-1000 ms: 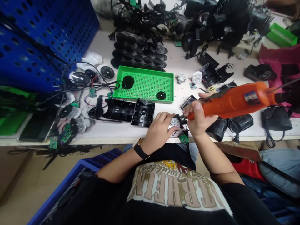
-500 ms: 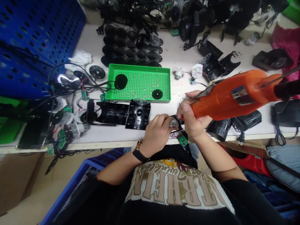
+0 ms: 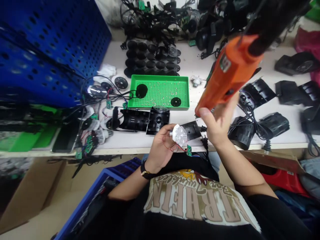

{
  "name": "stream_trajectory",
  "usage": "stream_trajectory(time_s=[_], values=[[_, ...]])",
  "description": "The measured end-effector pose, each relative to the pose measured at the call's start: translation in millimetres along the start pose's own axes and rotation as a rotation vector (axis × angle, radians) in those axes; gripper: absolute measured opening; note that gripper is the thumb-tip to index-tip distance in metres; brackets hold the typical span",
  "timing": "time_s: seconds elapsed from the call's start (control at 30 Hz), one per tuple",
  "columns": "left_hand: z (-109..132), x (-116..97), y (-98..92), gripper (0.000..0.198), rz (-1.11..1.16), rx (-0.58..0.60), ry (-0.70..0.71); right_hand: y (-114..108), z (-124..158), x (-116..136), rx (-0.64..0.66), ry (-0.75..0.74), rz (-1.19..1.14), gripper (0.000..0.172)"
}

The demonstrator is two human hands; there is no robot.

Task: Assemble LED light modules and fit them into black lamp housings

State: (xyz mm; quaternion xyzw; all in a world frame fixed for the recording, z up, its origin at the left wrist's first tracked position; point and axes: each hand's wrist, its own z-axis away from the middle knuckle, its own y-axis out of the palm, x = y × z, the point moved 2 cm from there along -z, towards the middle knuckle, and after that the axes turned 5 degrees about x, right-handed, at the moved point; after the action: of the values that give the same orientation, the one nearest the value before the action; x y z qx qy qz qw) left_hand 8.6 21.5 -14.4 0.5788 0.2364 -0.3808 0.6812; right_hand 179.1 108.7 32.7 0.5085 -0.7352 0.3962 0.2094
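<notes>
My left hand [image 3: 161, 150] is closed around a clear faceted lamp piece [image 3: 180, 136] near the table's front edge. Thin red wires run from it to a small green circuit board [image 3: 189, 150] that dangles at the edge. An orange electric screwdriver [image 3: 226, 76] is in my right hand [image 3: 220, 125], with its lower end pointing down and left; some of my fingers are hidden behind it. Between my hands lies a black rectangular housing [image 3: 192, 130] with a cord. Black open casing parts [image 3: 159, 120] rest left of my left hand.
A green perforated tray [image 3: 160, 106] holds small screws and black discs. Behind it stand rows of black round parts [image 3: 150, 63]. Blue perforated crates [image 3: 60, 60] rise at the left. Black housings with cords [image 3: 242, 133] lie at the right; tangled cables fill the back.
The screwdriver has come up off the work and tilted more upright. My left hand now has the clear lamp piece lifted apart from the black housing. The view has shifted.
</notes>
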Motion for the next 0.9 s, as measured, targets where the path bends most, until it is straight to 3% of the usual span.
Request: stream_trajectory(time_s=[0.07, 0.1, 0.13, 0.23, 0.3, 0.4, 0.53, 0.73, 0.9], values=[[1, 0, 4.2, 0.045, 0.133, 0.002, -0.071, -11, 10, 13, -0.245, -0.162, 0.137, 0.071], [1, 1, 5.8, 0.046, 0.185, 0.003, -0.090, -14, 17, 21, -0.286, -0.232, 0.156, 0.069], [1, 1, 7.0, 0.045, 0.230, 0.001, -0.108, -15, 25, 29, -0.235, -0.288, 0.150, 0.065], [-1, 4, 8.9, 0.036, 0.332, -0.057, -0.143, -6, 44, 47, 0.173, -0.227, 0.082, 0.058], [-3, 5, 10.6, 0.041, 0.369, -0.124, -0.184, 0, 52, 54, 0.280, -0.160, 0.039, 0.058], [-3, 5, 14.5, 0.055, 0.393, -0.205, -0.244, 6, 56, 55, 0.271, -0.132, -0.012, 0.058], [-1, 4, 15.2, 0.057, 0.396, -0.276, -0.284, 9, 55, 50, 0.264, -0.106, -0.071, 0.055], [0, 6, 11.0, 0.049, 0.351, -0.261, -0.285, 11, 58, 49, 0.277, -0.048, -0.101, 0.053], [-2, 2, 15.8, 0.043, 0.394, -0.323, -0.326, 11, 58, 47, 0.296, 0.054, -0.149, 0.046]])
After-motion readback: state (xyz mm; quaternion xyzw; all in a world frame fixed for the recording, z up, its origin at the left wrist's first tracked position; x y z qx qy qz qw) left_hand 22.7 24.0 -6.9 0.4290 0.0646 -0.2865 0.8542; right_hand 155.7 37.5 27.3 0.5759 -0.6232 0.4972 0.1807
